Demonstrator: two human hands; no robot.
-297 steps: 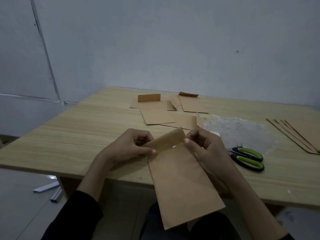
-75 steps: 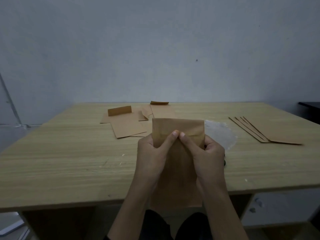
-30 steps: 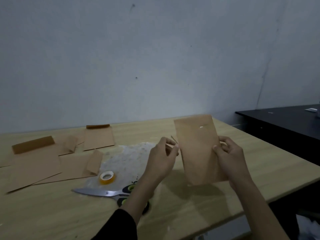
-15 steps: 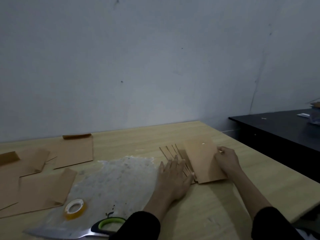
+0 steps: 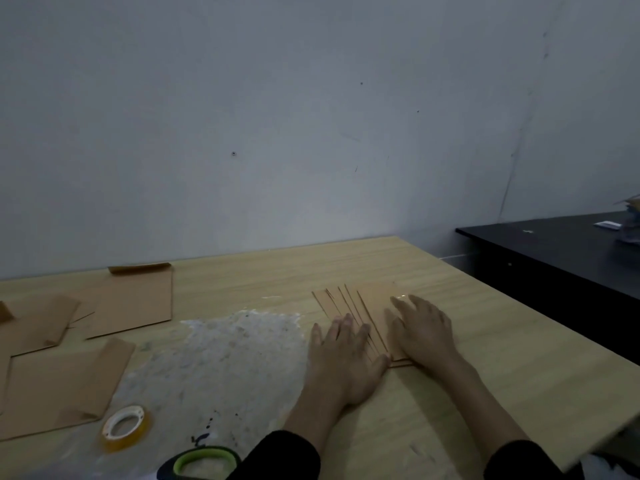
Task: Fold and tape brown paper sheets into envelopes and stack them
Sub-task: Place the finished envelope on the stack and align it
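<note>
Fanned stack of brown envelopes [image 5: 341,303], just right of the plastic sheet [image 5: 225,358]. Left hand [image 5: 343,362] and right hand [image 5: 420,332] lie flat on it, fingers extended, grasping nothing. Risk: uneven sideways pressure could splay the stack or crease its top envelope.

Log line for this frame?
phase: stacking | left hand: flat on envelope stack | right hand: flat on stack | tape roll: idle

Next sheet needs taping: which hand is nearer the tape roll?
Left. The left hand lies flat on the envelope stack, right of the tape roll; the right hand rests on it farther right.
</note>
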